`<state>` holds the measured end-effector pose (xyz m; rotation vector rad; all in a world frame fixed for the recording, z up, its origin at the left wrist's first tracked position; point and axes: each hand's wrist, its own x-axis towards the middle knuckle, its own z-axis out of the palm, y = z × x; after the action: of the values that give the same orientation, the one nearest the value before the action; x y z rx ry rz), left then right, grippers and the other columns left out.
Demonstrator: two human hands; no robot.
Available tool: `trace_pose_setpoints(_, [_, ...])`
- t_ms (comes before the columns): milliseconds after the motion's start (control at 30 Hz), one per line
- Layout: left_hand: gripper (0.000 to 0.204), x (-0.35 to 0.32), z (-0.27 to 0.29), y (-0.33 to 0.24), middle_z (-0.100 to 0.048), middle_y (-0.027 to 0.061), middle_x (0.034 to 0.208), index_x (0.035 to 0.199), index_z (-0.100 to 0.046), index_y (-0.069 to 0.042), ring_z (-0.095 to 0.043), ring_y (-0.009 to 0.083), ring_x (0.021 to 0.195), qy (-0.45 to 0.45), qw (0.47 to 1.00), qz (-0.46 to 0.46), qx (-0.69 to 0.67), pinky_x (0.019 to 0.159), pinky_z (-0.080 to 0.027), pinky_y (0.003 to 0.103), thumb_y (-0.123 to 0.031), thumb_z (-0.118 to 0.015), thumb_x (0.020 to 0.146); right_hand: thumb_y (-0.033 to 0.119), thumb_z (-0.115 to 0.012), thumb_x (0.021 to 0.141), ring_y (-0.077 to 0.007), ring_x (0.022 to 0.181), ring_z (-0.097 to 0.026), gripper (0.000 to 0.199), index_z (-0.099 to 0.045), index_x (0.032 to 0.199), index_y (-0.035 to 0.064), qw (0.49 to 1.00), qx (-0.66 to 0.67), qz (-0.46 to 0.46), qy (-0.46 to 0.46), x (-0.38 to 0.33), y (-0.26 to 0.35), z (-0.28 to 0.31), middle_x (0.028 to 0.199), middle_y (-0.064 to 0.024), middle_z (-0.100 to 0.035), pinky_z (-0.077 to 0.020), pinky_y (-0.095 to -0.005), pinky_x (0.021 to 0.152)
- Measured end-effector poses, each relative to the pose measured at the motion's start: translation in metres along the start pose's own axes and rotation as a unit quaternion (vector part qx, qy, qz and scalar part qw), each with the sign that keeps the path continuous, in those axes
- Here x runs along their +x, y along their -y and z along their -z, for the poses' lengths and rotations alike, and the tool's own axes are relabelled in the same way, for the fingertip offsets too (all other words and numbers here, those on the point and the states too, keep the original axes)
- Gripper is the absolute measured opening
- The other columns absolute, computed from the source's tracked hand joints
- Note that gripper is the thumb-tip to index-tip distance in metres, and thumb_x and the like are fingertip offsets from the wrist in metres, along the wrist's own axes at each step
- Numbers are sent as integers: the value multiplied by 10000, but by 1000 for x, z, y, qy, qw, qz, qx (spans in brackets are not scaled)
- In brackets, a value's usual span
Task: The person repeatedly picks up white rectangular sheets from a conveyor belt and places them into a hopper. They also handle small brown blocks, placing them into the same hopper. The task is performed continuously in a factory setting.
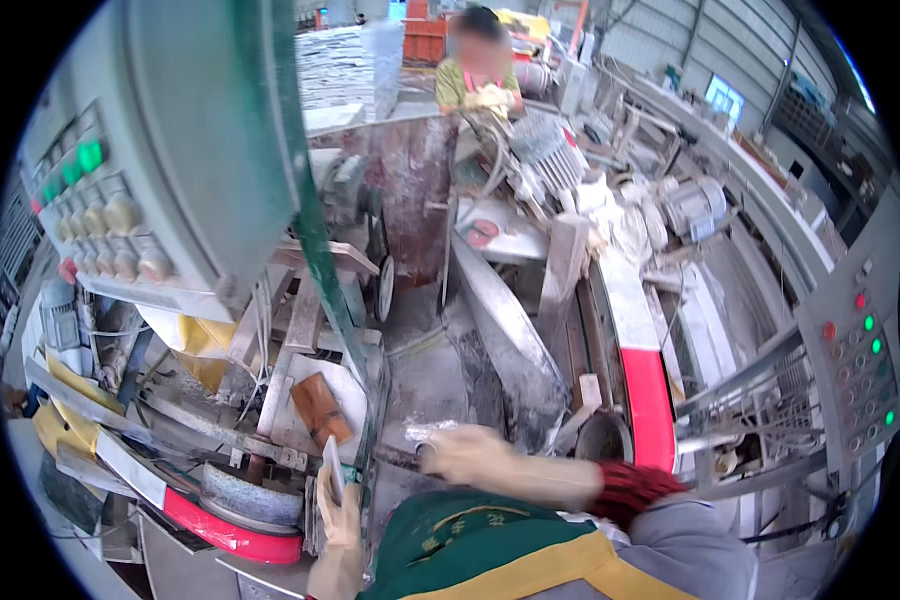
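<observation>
My left hand [338,515], in a pale glove, is at the lower centre beside the machine frame. Its fingers are closed around a thin, flat, light-grey piece [333,466] that stands on edge. To its right, my right hand [465,455], also in a pale glove, reaches leftward across my green apron [460,545]. Its fingers look curled, and a small dark and shiny bit shows at their tips; motion blur hides what it is. A brown block [321,408] lies on the machine just beyond my left hand.
A control cabinet [210,150] with lit green buttons hangs at upper left; another control panel [860,350] stands at right. Red-and-white guards [232,528] edge the machines. Motors [695,208] and a slanted metal chute [505,320] lie ahead. Another person [477,75] stands at the far side.
</observation>
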<state>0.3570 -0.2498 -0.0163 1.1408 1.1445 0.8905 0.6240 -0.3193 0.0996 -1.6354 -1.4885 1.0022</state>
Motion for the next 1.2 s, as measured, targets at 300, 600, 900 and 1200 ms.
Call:
trace_pose_setpoints(300, [583,13,-14,-6,-385,152,1394,1342,-384,-2,-377,250,1298,60,980,-142,127,1078,-300,336,26,-604,803,141,-507,892,-147,533,-524,113,-582,821,95,816,96,78,-564,-18,-51,262,647,-23,-558,-441,-283,496])
trace_pose_setpoints(600, [640,5,-34,4,-461,194,1339,1291,-462,11,-439,284,1263,123,975,-113,144,1055,-346,339,-15,-708,701,279,-553,941,-136,669,-599,322,-604,1146,35,809,467,-330,-134,-3,-53,-65,818,-98,-642,-501,-247,614])
trace_pose_setpoints(900, [610,15,-93,-69,-490,261,1279,1236,-515,-7,-492,401,1169,200,864,-368,279,984,-413,412,-168,-754,698,163,-611,882,-87,818,-530,743,-176,1485,144,905,353,-155,-180,13,-35,-73,994,-68,-595,-450,-236,695])
trace_pose_setpoints(1200, [560,73,141,-46,-490,234,1274,1280,-446,40,-445,379,1199,-174,844,-269,430,1061,-303,425,-67,-644,767,-2,-553,818,-97,699,-544,448,-504,1255,87,801,399,-146,-421,-21,-104,-19,959,-22,-598,-427,-231,534])
